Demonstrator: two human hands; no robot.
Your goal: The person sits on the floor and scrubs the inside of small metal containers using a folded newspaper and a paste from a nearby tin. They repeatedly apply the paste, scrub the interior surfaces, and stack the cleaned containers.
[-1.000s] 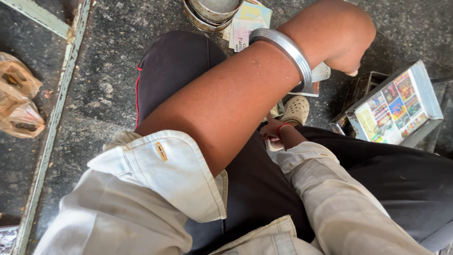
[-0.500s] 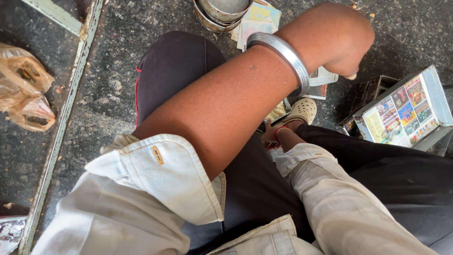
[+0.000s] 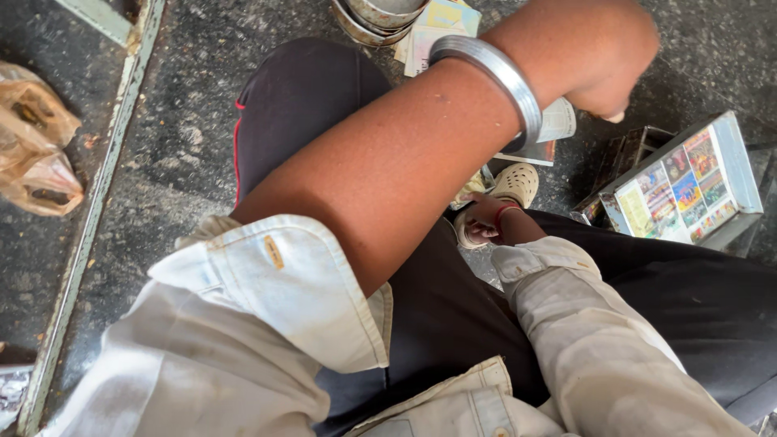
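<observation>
My left forearm crosses the view from a rolled pale sleeve at lower left to the upper right, with a steel bangle [image 3: 494,73] on the wrist. My left hand [image 3: 595,61] is a closed fist above the dark stone floor; a small pale tip shows under it and I cannot tell what it is. My right hand [image 3: 483,222], with a red thread on its wrist, reaches down between my dark-trousered legs and touches a beige perforated shoe [image 3: 518,182]. Its fingers are mostly hidden behind my left arm.
An open metal tin [image 3: 740,162] with a colourful picture panel lies at right. Stacked metal bowls [image 3: 380,16] and printed cards [image 3: 441,24] sit at the top, a booklet [image 3: 558,125] under my wrist. At left are a crumpled plastic bag [image 3: 32,150] and a metal rail [image 3: 97,202].
My left fist has drifted slightly right and the view has shifted a little. My right hand stays at the shoe.
</observation>
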